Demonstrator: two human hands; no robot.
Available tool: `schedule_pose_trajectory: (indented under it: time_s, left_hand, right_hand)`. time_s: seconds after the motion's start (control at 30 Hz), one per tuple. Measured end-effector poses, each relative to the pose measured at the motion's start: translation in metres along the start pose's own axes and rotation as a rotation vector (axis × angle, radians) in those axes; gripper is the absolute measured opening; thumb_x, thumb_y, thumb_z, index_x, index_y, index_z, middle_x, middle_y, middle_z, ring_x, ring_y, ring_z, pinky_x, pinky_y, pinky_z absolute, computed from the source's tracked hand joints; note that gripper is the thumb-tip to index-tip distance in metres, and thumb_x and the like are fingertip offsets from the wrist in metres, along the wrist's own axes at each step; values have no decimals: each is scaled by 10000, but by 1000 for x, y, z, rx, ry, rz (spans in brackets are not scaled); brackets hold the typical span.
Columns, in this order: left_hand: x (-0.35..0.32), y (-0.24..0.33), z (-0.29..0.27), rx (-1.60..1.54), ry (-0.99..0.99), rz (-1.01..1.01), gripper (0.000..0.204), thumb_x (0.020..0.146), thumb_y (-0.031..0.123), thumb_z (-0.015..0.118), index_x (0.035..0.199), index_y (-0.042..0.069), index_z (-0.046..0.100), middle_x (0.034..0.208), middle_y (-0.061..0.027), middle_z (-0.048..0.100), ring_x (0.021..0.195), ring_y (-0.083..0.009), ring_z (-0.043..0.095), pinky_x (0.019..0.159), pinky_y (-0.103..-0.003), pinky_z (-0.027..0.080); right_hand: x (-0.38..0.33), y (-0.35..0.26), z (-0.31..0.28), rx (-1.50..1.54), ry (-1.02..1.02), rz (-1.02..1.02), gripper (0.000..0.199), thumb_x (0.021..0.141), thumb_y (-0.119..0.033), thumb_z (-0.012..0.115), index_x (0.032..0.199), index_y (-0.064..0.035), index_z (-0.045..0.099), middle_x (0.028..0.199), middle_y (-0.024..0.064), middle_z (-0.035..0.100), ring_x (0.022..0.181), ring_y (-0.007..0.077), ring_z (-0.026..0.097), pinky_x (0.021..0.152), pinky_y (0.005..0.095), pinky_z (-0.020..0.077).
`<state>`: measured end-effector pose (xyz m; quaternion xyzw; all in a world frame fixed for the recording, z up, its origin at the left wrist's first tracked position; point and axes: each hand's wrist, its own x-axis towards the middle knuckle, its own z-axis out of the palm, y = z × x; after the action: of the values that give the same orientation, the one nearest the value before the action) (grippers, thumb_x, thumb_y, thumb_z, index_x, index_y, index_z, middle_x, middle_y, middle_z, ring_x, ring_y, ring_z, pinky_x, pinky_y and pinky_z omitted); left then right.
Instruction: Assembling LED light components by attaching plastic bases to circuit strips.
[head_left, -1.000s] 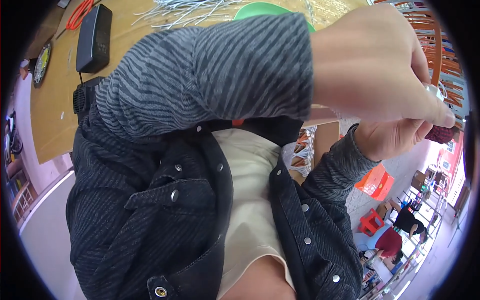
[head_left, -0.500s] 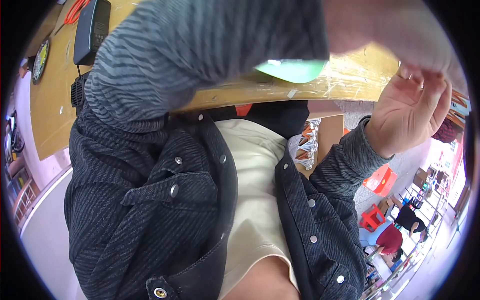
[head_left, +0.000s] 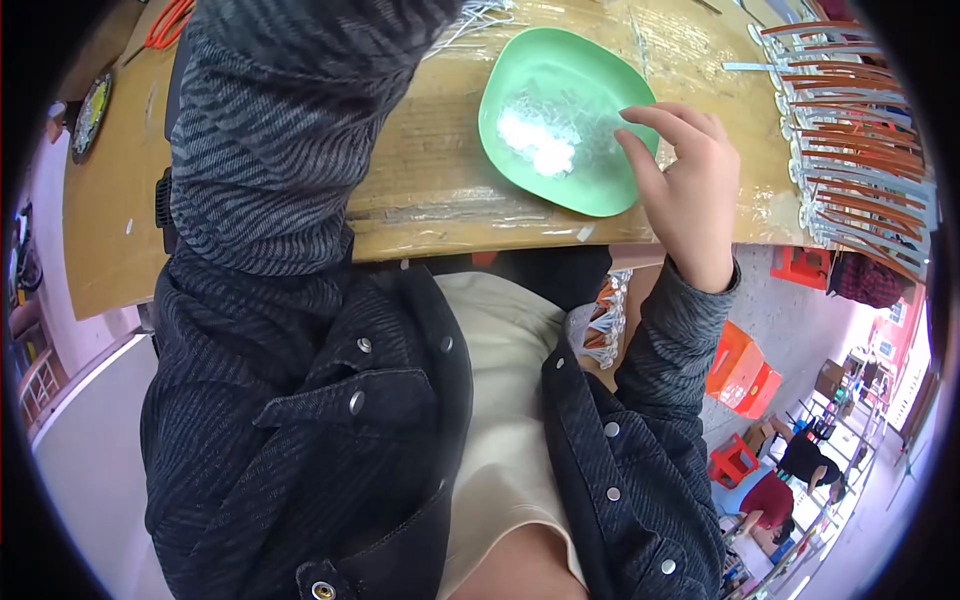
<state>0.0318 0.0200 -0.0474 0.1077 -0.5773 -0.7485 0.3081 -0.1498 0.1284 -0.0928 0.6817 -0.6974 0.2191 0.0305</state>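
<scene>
A green plastic dish (head_left: 600, 200) sits on the wooden tabletop (head_left: 430, 190) and holds a heap of small clear and white pieces (head_left: 545, 140). My right hand (head_left: 685, 190) rests at the dish's right rim, fingers apart and curled over the edge, thumb and forefinger nearest the pieces, with nothing seen in it. My left arm's striped grey sleeve (head_left: 270, 150) rises from my dark jacket and leaves the picture at the top, so the left hand is out of sight.
Rows of red and white strips (head_left: 860, 130) lie on the table at the right. A bundle of white wires (head_left: 480, 20) lies at the top, orange-handled scissors (head_left: 170, 25) and a round object (head_left: 90, 115) at the far left. Orange stools (head_left: 745, 365) stand on the floor below.
My left hand, which filled the upper right before, has gone up out of view. My right hand rose from beside the table edge to the green dish's rim.
</scene>
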Motion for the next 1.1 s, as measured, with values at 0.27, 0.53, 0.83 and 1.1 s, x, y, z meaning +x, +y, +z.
schedule_pose_trajectory:
  time_s: [0.27,0.53,0.83,1.1]
  left_hand:
    - [6,5,-14,-80,38,46,395,934,226,673,1215,-48,628,1017,-175,707,785,-199,685,747,-311,555]
    - [4,9,-23,-150,90,56,379,945,212,663,1222,-44,626,1044,-174,703,793,-199,681,759,-318,556]
    - [13,31,-25,-198,107,92,361,957,196,652,1230,-38,623,1075,-174,698,803,-199,678,772,-324,557]
    - [50,63,-18,-188,31,171,346,968,182,642,1238,-33,621,1102,-174,693,811,-200,675,784,-331,558]
  right_hand:
    - [10,0,17,-35,-60,71,171,780,-101,759,936,-35,738,945,139,641,913,317,605,822,393,483]
    - [9,-1,20,63,-101,118,168,717,-66,785,869,-57,714,952,129,613,946,322,558,830,404,471]
    - [10,-1,-3,335,-93,110,112,739,-18,784,825,-4,714,832,77,677,742,159,633,676,289,489]
    - [5,5,-17,1052,161,376,108,890,50,661,989,90,676,887,101,703,750,129,648,696,232,513]
